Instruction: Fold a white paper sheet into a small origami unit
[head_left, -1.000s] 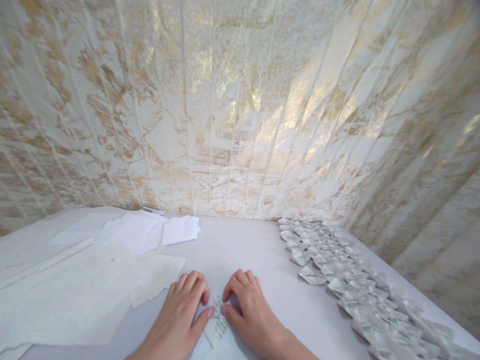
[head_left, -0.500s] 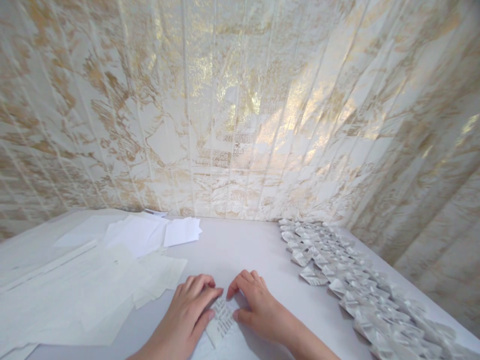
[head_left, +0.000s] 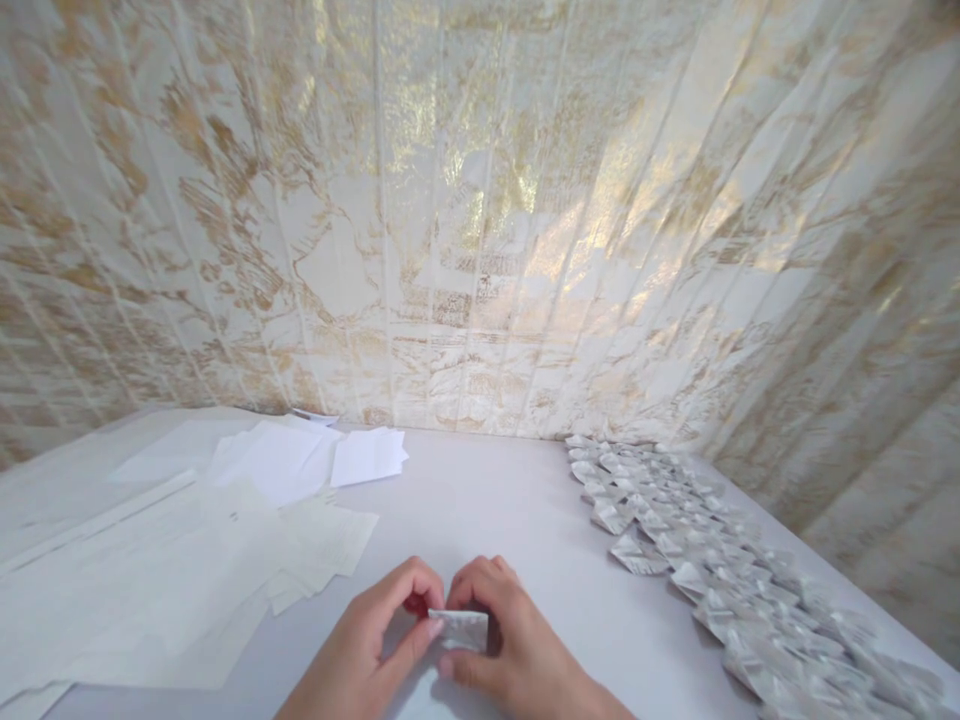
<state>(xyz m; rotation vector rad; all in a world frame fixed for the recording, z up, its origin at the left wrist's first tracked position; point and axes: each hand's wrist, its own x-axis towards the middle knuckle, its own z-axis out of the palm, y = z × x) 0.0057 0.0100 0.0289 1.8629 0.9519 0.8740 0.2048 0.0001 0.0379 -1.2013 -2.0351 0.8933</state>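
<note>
A small folded piece of printed paper [head_left: 463,628] is between my two hands at the bottom centre, its straight upper edge facing me. My left hand [head_left: 386,632] pinches its left end between thumb and forefinger. Around the right end curls my right hand [head_left: 510,635], with its fingers behind the paper and its thumb low in front. The lower part of the paper and some fingertips are hidden.
Loose sheets of paper [head_left: 150,580] spread over the left of the white table [head_left: 480,490], with a small white stack [head_left: 367,457] behind them. Rows of folded paper pieces [head_left: 705,560] line the right side. A patterned curtain [head_left: 450,200] hangs behind.
The folded paper lay flat showing its printed face; now it is raised and turned so a narrow, paler side shows. Both hands have closed in around it.
</note>
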